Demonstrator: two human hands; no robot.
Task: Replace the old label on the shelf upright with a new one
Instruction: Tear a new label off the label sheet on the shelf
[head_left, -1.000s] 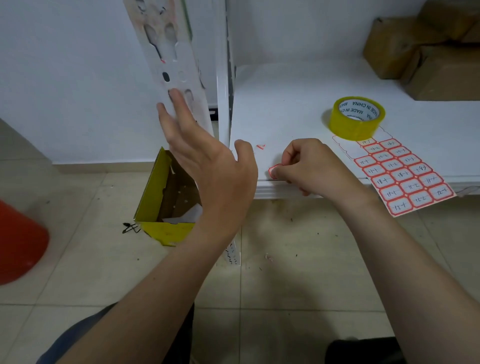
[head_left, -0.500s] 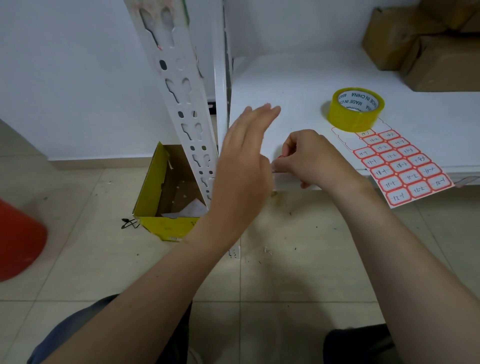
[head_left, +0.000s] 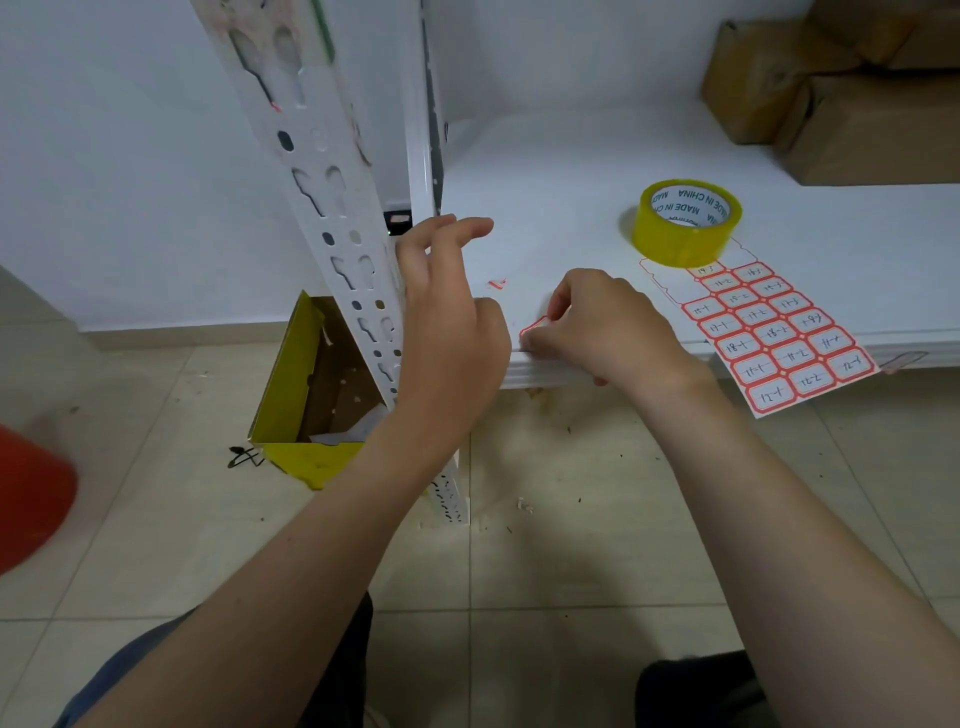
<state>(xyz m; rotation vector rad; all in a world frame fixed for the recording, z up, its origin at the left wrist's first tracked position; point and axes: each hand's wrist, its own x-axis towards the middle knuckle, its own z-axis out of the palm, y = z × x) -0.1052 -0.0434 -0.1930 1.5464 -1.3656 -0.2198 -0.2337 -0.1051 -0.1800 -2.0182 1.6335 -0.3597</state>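
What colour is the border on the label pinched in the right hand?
Red border on a white label, seen in the head view at the right hand fingertips.

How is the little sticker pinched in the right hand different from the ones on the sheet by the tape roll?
The label in the right hand is single and lifted off the shelf; the label sheet lies flat in rows, partly overhanging the shelf's edge. The sheet's labels show handwriting; the held one's face is mostly hidden. Both have red borders.
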